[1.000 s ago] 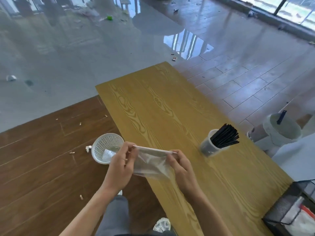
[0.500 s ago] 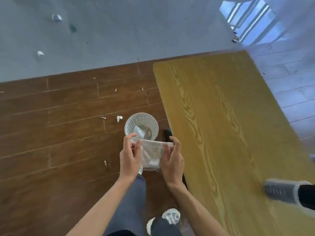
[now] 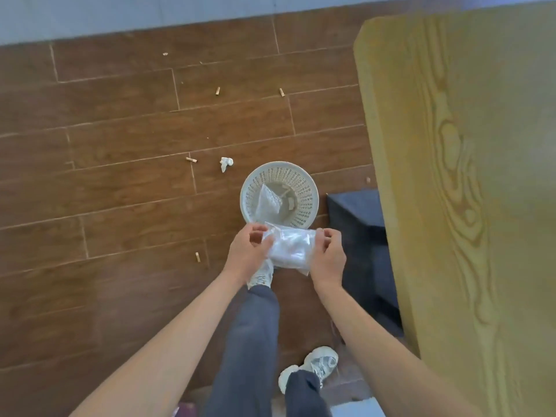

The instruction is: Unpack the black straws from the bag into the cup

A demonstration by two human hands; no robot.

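Left hand (image 3: 248,249) and right hand (image 3: 328,254) both pinch crumpled clear bag (image 3: 290,248) | bag over near rim of white basket (image 3: 304,183) on floor | no legible writing | view swung left, tabletop (image 3: 481,145) now right.

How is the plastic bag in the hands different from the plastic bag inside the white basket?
The held bag is gripped by the left hand and right hand, in the air near the basket rim; the binned bag lies loose inside the basket, leaning on its wall. The held bag is stretched sideways and looks wider; the binned bag stands narrower, on end. Both are clear, crinkled and look empty.
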